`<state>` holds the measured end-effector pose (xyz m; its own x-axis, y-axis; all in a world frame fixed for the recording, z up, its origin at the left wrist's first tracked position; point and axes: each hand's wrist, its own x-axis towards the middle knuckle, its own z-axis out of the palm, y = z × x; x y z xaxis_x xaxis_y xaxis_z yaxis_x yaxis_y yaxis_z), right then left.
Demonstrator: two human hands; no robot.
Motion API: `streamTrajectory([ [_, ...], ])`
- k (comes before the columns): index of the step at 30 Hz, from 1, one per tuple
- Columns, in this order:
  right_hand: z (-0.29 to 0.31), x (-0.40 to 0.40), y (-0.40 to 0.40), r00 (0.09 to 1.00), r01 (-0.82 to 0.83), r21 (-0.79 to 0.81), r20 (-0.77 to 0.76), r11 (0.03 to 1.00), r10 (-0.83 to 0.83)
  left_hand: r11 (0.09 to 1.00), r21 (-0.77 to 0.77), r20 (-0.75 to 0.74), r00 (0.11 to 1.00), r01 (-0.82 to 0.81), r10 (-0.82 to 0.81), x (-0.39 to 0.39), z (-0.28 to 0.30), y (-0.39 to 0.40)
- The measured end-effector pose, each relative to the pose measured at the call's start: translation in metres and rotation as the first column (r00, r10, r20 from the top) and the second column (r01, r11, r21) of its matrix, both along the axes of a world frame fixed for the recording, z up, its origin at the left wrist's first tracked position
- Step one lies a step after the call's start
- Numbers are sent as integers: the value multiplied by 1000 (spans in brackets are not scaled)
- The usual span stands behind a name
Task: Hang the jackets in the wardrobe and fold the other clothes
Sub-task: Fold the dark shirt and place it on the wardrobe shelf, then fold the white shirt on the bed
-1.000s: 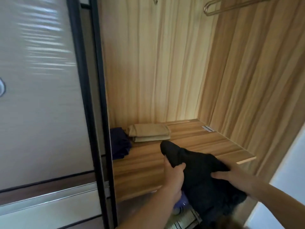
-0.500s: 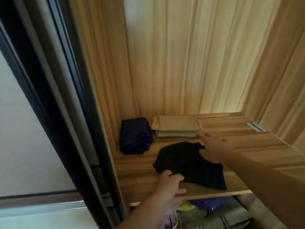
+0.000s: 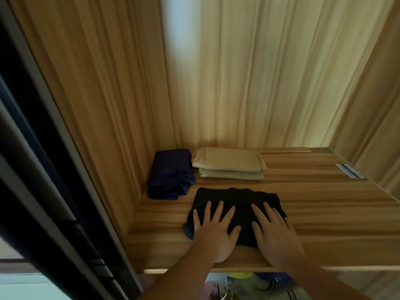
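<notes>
A folded black garment (image 3: 236, 202) lies flat on the wooden wardrobe shelf (image 3: 324, 213), near its front edge. My left hand (image 3: 213, 232) presses on its left half with fingers spread and straight. On its right half my right hand (image 3: 273, 234) presses the same way. Behind the black garment sit a folded dark blue garment (image 3: 171, 174) in the back left corner and a folded beige garment (image 3: 229, 163) beside it.
The wardrobe's wooden back wall (image 3: 249, 72) and side walls enclose the shelf. A dark sliding-door frame (image 3: 54, 169) runs down the left. The shelf's right part holds a small silver sticker (image 3: 349, 170). Below the shelf, colourful items (image 3: 240, 276) show.
The black garment went from being held over the shelf edge to lying flat on the shelf. Both hands let go of it and now press flat on top. The view moved closer.
</notes>
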<state>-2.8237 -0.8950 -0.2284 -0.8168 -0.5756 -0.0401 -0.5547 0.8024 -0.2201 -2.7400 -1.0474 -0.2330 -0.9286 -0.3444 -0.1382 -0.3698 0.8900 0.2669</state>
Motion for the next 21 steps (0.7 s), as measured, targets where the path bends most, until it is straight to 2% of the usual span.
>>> streamTrajectory([
  [6, -6, -40, -12, 996, -87, -26, 24, 996, 88, 991, -14, -17, 991, -131, 131, -21, -6, 1],
  [10, -11, -59, -26, 995, -97, -31, 30, 995, 98, 988, -8, -19, 988, -155, 155, -35, -7, -10],
  [17, -2, -72, -33, 994, -92, 14, 68, 996, 91, 990, 46, 89, 988, -130, 125, -48, 7, -25],
  [21, 20, -61, 1, 996, -47, -9, 73, 999, 47, 1000, -3, 9, 1000, -18, 18, -42, 37, -26],
])
